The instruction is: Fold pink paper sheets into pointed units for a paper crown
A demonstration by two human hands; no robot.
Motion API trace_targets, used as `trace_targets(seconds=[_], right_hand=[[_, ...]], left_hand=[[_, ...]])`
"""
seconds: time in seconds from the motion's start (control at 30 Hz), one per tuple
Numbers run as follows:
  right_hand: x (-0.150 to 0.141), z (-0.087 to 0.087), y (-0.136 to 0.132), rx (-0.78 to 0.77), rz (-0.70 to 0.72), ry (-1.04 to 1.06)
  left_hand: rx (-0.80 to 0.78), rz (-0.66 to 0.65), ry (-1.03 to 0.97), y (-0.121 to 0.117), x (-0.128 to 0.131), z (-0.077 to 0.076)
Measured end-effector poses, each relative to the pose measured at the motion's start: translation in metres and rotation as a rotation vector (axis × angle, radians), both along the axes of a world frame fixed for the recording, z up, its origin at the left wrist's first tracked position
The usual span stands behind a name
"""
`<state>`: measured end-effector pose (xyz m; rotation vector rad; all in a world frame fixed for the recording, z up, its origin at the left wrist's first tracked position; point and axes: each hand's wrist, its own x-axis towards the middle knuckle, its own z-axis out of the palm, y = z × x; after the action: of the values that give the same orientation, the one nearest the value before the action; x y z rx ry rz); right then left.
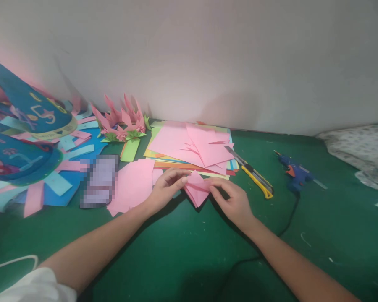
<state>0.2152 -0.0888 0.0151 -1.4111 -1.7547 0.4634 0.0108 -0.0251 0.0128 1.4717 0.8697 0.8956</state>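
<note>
Between my two hands is a small piece of folded pink paper (197,191), diamond-shaped with several layers. My left hand (170,184) pinches its left corner between thumb and fingers. On the opposite corner, the thumb and fingers of my right hand (231,199) are closed in the same way. Pink paper sheets (134,184) lie just left of my left hand. Behind the folded piece rests a stack of coloured paper (170,142), pink on top. A yellow-handled utility knife (253,176) lies beyond my right hand, its tip at the stack's edge.
Blue cone hats (38,109) with paper strips stand at the left. Pink and green folded-paper flowers (122,121) sit by the wall. A blurred-out phone-shaped object (99,182) lies nearby. At the right, a blue glue gun (297,172) trails a black cord across the green table (182,260).
</note>
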Motion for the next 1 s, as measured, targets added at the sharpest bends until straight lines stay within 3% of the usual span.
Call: trace_targets(seconds=[0.17, 0.33, 0.5, 0.6, 0.73, 0.87, 1.0], right_hand=[[0.001, -0.002, -0.001, -0.082, -0.143, 0.161], [0.0, -0.003, 0.0, -0.161, -0.123, 0.357], [-0.003, 0.002, 0.002, -0.176, -0.148, 0.466], [-0.006, 0.005, 0.002, -0.232, -0.148, 0.548], [-0.01, 0.009, -0.001, -0.318, -0.051, 0.605], [-0.016, 0.013, -0.007, -0.29, 0.035, 0.555], [-0.017, 0.015, -0.008, -0.264, 0.089, 0.505]], left_hand=[[0.178, 0.024, 0.019, -0.001, 0.002, -0.007], [0.264, 0.015, -0.021, -0.005, 0.002, -0.004], [0.384, -0.147, 0.053, -0.014, 0.004, 0.002], [0.31, -0.193, 0.055, -0.02, 0.007, 0.002], [0.004, -0.208, -0.132, -0.031, 0.013, -0.001], [-0.133, -0.063, -0.234, -0.047, 0.02, 0.001], [-0.282, 0.04, -0.244, -0.053, 0.023, 0.012]])
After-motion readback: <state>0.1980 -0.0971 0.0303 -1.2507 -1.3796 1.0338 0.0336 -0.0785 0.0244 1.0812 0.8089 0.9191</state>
